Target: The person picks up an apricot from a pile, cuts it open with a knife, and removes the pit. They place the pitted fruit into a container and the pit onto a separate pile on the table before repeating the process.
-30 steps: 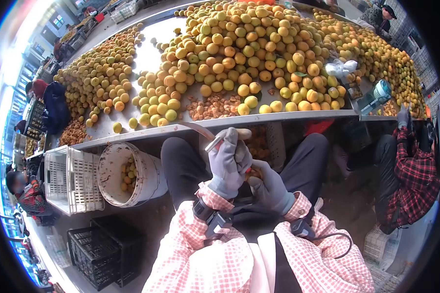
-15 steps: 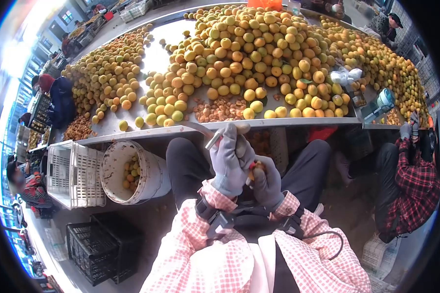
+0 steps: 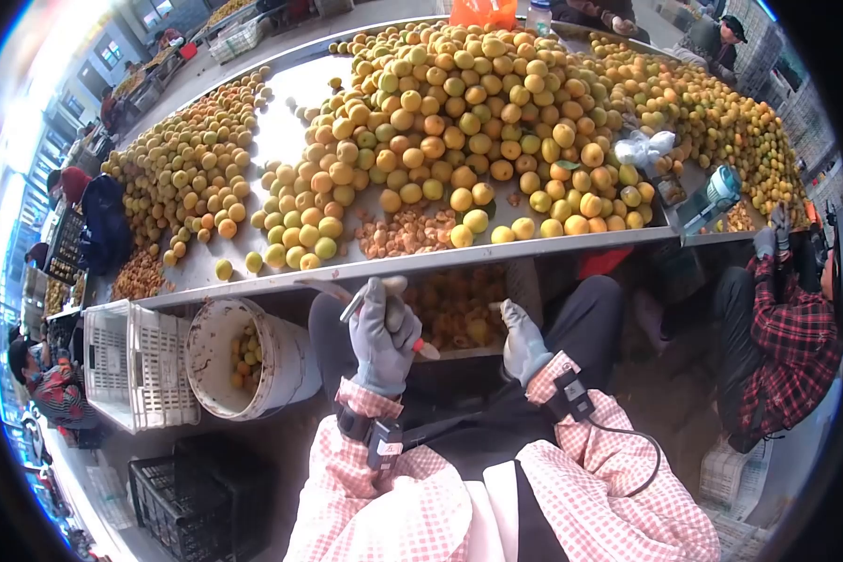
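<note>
The left hand (image 3: 379, 339), in a soft grey fabric glove, is closed around a slim curved knife (image 3: 326, 288). The knife's long axis slants across the fist: the narrow, bowed metal blade points forward and to the left, close to the front edge of the worktop (image 3: 423, 261), while a red and pale, tapered handle end (image 3: 425, 350) sticks out low on the fist's right side. Fingers hide the middle of the knife.

The right hand (image 3: 525, 345), gloved alike, is partly open, its fingers loosely stretched forward beside the near right corner of a plastic crate (image 3: 525, 284). It appears to hold nothing. Inside the crate, beneath the worktop, lie moist-looking orange and brown pieces of fruit (image 3: 454, 302).

The worktop is smooth, shiny metal with a straight, raised front rim. On it rises a broad mound of round, matte yellow-orange apricots (image 3: 468, 117). Near the rim, small wrinkled, reddish-brown pieces (image 3: 405, 234) form a low patch. To the left stands a round, stained white plastic bucket (image 3: 295, 365), tilted, with apricots inside, next to rectangular white latticed crates (image 3: 140, 365).
</note>
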`<state>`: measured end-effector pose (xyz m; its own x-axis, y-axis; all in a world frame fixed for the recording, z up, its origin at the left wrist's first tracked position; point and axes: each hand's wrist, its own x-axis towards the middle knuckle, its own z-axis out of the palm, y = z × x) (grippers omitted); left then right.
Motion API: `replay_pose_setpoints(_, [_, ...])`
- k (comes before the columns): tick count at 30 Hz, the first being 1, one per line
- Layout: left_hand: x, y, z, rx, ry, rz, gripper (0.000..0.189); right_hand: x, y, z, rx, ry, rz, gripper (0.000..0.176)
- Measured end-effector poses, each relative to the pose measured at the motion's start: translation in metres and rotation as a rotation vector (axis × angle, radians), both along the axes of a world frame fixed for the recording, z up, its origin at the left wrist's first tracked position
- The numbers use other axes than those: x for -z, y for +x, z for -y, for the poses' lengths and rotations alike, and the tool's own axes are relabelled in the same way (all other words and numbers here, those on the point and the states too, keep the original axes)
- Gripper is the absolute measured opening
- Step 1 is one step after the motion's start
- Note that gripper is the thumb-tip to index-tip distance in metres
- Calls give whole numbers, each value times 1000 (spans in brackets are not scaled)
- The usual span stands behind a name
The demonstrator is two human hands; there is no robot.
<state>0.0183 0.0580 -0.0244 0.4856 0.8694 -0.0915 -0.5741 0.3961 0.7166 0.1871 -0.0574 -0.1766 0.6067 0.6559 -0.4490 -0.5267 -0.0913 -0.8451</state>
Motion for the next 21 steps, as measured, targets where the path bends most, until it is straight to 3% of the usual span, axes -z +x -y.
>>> replay_pose_setpoints(3, [7,-7,0,-10,-52,-27,34,31,3,-6,114,-119,20,37])
replay_pose_setpoints(5, [10,-11,-1,-8,-71,-55,34,-26,-3,-3,81,17,174,36])
replay_pose_setpoints(7, [22,-17,-7,48,-119,-64,30,-77,-2,-17,-242,84,-57,35])
replay_pose_setpoints(9, [33,-18,-9,80,-125,-55,30,-100,0,-43,-272,140,56,35])
replay_pose_setpoints(11, [40,-16,-8,116,-201,-63,31,-119,12,-74,-459,118,112,37])
replay_pose_setpoints(13, [46,-16,-9,132,-216,-72,30,-106,23,-102,-476,84,77,41])
replay_pose_setpoints(15, [53,-17,-12,174,-244,-112,30,-86,40,-123,-430,21,449,46])
replay_pose_setpoints(16, [57,-18,-13,192,-273,-105,31,-100,46,-128,-376,23,467,43])
replay_pose_setpoints(19, [60,-19,-15,247,-284,-205,30,-73,88,-149,-288,34,680,34])
replay_pose_setpoints(21, [65,-17,-17,266,-288,-222,29,-66,121,-163,-281,-116,923,35])
